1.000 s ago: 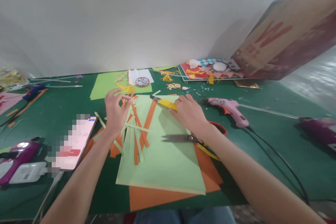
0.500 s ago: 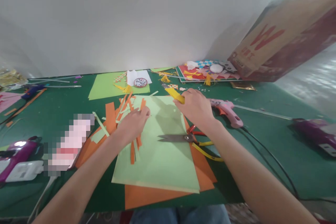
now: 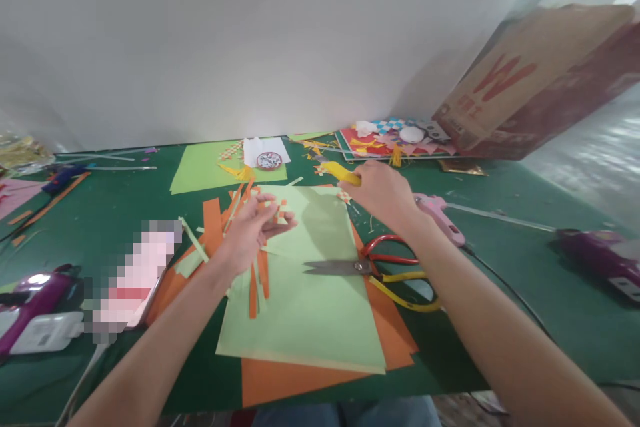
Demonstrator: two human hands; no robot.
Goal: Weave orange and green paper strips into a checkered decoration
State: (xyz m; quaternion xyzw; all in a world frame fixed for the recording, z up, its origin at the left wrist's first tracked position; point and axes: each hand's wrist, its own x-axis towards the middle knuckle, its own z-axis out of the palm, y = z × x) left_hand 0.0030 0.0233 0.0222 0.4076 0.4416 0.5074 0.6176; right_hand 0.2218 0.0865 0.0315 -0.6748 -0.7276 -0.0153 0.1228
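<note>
My left hand [image 3: 250,230] is turned partly palm-up over the left side of the pale green paper [image 3: 320,320]. Between its curled fingers sits a small orange-and-white checkered paper piece [image 3: 283,211]. My right hand [image 3: 383,193] grips a yellow utility knife [image 3: 341,173], its blade end pointing to the far left. Below the left hand lie orange paper strips [image 3: 253,293] and thin pale strips. Scissors [image 3: 350,267] with red and yellow handles rest on the paper, blades towards the left and slightly apart. Orange paper [image 3: 295,377] shows beneath the green sheet.
A pink glue gun [image 3: 443,217] lies behind my right forearm. Further right is a purple tool [image 3: 595,253]. A blurred-out phone [image 3: 133,273] lies at left. Crafts with yellow tassels [image 3: 395,155] are at the back, near a brown paper bag [image 3: 530,87].
My left hand has turned over from palm-down, bringing the checkered piece into view. My right hand has shifted slightly right with the knife, and more of the scissors' handles shows.
</note>
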